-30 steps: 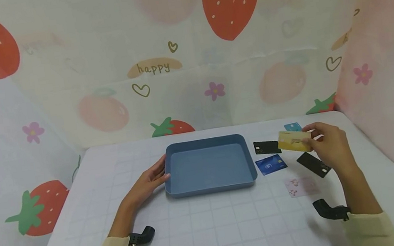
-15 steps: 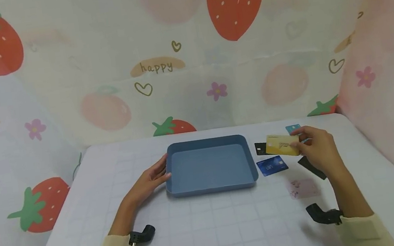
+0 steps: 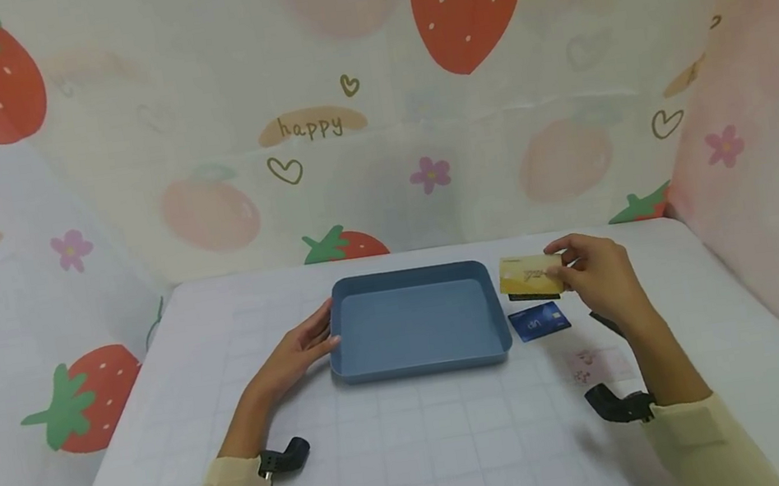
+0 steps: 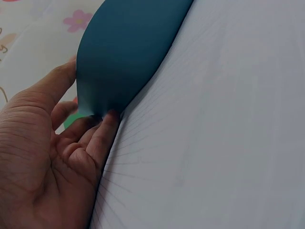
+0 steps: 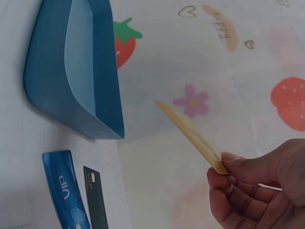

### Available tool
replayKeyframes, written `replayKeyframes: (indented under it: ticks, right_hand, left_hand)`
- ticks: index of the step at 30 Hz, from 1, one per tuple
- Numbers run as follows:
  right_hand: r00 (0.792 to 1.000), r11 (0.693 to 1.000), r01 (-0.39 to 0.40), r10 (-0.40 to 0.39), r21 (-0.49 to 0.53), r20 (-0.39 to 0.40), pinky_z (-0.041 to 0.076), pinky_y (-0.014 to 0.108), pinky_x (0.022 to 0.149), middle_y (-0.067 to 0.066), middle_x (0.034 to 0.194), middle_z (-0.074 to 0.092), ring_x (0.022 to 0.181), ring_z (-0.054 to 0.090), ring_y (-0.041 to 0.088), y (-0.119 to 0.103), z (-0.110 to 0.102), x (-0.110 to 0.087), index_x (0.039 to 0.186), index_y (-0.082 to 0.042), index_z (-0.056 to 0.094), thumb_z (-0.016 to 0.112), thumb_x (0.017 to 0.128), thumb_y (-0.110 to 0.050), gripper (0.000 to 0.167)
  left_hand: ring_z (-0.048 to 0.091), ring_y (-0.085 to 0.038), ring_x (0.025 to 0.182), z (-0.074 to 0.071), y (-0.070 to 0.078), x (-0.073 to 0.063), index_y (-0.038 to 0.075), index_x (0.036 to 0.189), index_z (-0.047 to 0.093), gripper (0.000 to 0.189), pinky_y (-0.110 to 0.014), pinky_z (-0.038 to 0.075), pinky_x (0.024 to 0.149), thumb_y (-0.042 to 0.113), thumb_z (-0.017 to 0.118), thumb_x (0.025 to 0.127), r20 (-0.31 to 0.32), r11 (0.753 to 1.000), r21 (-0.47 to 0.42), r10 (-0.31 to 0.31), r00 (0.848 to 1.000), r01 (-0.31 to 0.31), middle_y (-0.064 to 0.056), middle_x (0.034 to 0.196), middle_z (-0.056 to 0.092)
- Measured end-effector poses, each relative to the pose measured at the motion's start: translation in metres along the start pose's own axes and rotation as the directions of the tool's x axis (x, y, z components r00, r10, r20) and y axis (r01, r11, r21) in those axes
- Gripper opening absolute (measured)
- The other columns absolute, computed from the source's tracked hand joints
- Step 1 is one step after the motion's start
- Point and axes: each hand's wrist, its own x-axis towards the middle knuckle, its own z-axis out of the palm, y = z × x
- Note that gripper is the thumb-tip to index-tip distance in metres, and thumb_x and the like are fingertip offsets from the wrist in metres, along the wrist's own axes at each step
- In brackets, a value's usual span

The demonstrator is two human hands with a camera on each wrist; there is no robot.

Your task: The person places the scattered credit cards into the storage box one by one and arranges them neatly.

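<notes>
A yellow card (image 3: 523, 274) is pinched by fingers of the right hand (image 3: 599, 273) above the surface (image 3: 405, 457), just beside the blue tray (image 3: 419, 322), whose wall is touched by relaxed fingers of the left hand (image 3: 292, 356).

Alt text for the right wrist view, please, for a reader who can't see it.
A right hand pinches a thin yellow rectangular card before a pale strawberry-printed backdrop. At picture left, a blue rectangular tray stands on a white table, with a glossy blue VIP card and a black card below it in the frame.
</notes>
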Motion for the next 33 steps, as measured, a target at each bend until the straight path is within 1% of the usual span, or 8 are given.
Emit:
replayKeyframes:
  ticks: [6, 8, 15, 23, 26, 29, 32, 33]
  right_hand:
    - [0.999, 1.000, -0.008, 0.006, 0.030, 0.047, 0.063, 0.034, 0.072, 0.023, 0.103, 0.070, 0.087, 0.069, 0.035, -0.007, 0.011, 0.006, 0.120, 0.003, 0.070, 0.070, 0.095, -0.002, 0.026]
    - [0.998, 0.999, -0.011, 0.009, 0.034, 0.060, 0.063, 0.037, 0.073, 0.024, 0.103, 0.069, 0.087, 0.069, 0.036, -0.010, 0.014, 0.007, 0.120, 0.003, 0.070, 0.071, 0.094, -0.002, 0.027]
    - [0.996, 0.999, 0.020, -0.023, 0.031, 0.086, 0.063, 0.037, 0.069, 0.021, 0.100, 0.070, 0.083, 0.069, 0.033, -0.025, 0.029, 0.017, 0.118, 0.001, 0.071, 0.072, 0.092, -0.001, 0.026]
    - [0.986, 0.996, -0.001, -0.013, 0.086, 0.164, 0.064, 0.041, 0.070, 0.020, 0.100, 0.069, 0.081, 0.069, 0.032, -0.038, 0.050, 0.030, 0.118, 0.000, 0.072, 0.071, 0.092, -0.001, 0.026]
    - [0.984, 0.996, 0.018, -0.033, 0.085, 0.177, 0.063, 0.039, 0.067, 0.021, 0.100, 0.069, 0.081, 0.068, 0.032, -0.042, 0.056, 0.035, 0.117, 0.000, 0.072, 0.071, 0.092, 0.000, 0.025]
    - [0.981, 0.996, 0.030, -0.045, 0.081, 0.187, 0.062, 0.034, 0.062, 0.020, 0.099, 0.070, 0.080, 0.067, 0.031, -0.045, 0.063, 0.038, 0.116, 0.000, 0.072, 0.072, 0.092, 0.000, 0.024]
    - [0.978, 0.996, 0.033, -0.048, 0.080, 0.202, 0.062, 0.032, 0.063, 0.019, 0.099, 0.069, 0.083, 0.065, 0.030, -0.046, 0.070, 0.042, 0.115, 0.000, 0.073, 0.072, 0.092, 0.000, 0.023]
    - [0.978, 0.996, 0.027, -0.044, 0.084, 0.206, 0.062, 0.033, 0.065, 0.019, 0.099, 0.069, 0.084, 0.065, 0.030, -0.047, 0.072, 0.043, 0.115, -0.001, 0.073, 0.072, 0.092, 0.000, 0.023]
  left_hand:
    - [0.026, -0.028, 0.152, 0.002, 0.001, 0.000, 0.012, 0.163, 0.019, 0.077, -0.038, 0.028, 0.118, 0.020, 0.064, 0.102, -0.008, 1.000, 0.005, -0.013, 1.000, 0.013, -0.008, 0.168, 0.018]
    - [0.027, -0.028, 0.151, 0.002, 0.001, 0.001, 0.012, 0.163, 0.019, 0.077, -0.038, 0.028, 0.118, 0.021, 0.064, 0.102, -0.002, 1.000, 0.008, -0.010, 1.000, 0.010, -0.008, 0.168, 0.019]
    - [0.028, -0.026, 0.151, 0.002, 0.002, 0.001, 0.013, 0.163, 0.021, 0.077, -0.037, 0.030, 0.117, 0.023, 0.066, 0.101, -0.020, 1.000, 0.004, -0.004, 1.000, 0.004, -0.007, 0.168, 0.021]
    - [0.028, -0.028, 0.151, 0.001, 0.001, -0.001, 0.012, 0.163, 0.021, 0.074, -0.040, 0.029, 0.118, 0.018, 0.064, 0.102, -0.031, 1.000, 0.031, 0.001, 1.000, 0.000, -0.008, 0.168, 0.021]
    - [0.029, -0.027, 0.150, 0.000, 0.001, -0.001, 0.012, 0.163, 0.022, 0.075, -0.040, 0.030, 0.117, 0.020, 0.065, 0.102, -0.037, 1.000, 0.031, 0.002, 0.999, -0.001, -0.008, 0.168, 0.022]
    - [0.029, -0.027, 0.151, -0.001, 0.001, -0.001, 0.011, 0.163, 0.022, 0.076, -0.038, 0.030, 0.117, 0.022, 0.066, 0.101, -0.033, 1.000, 0.028, 0.002, 0.999, -0.001, -0.009, 0.168, 0.021]
    - [0.029, -0.026, 0.151, -0.001, 0.001, -0.001, 0.011, 0.163, 0.021, 0.076, -0.038, 0.030, 0.117, 0.022, 0.065, 0.101, -0.028, 1.000, 0.024, 0.003, 1.000, -0.003, -0.009, 0.168, 0.021]
    - [0.029, -0.026, 0.151, -0.001, 0.001, -0.001, 0.011, 0.163, 0.021, 0.076, -0.038, 0.030, 0.117, 0.021, 0.065, 0.102, -0.027, 1.000, 0.025, 0.004, 1.000, -0.003, -0.009, 0.168, 0.021]
